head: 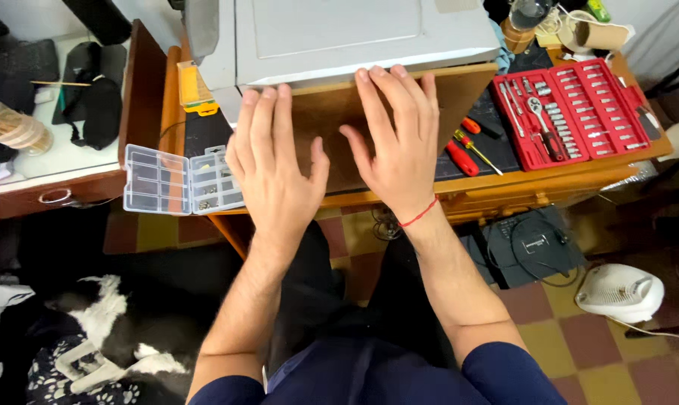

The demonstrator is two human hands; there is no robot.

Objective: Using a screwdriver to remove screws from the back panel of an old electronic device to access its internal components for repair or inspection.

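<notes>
Your left hand (pixel 276 169) is flat and open, with the fingers spread. It holds nothing. It rests palm down on the brown board (pixel 332 127) in front of you. Your right hand (pixel 396 142) is flat and open too, and it also holds nothing. It lies on the same board, just beside your left hand. The fingertips of both hands reach up to the bottom edge of the big white box (pixel 354 34). A thin red string (pixel 418 214) goes around your right wrist.

The brown board sits on the wooden table (pixel 504 184), right under the white box.

To the left of your left hand is a clear plastic box (pixel 178 180) with its lid open. It has little parts in it and hangs over the table edge. Above it lies a small yellow case (pixel 193 90).

To the right of your right hand are two red screwdrivers (pixel 467 150) on a dark mat. Past them is an open red tool case (pixel 572 112) full of shiny metal pieces.

Down on the tiled floor, a white fan (pixel 617 292) stands at the right. A black and white animal (pixel 107 322) lies at the left.
</notes>
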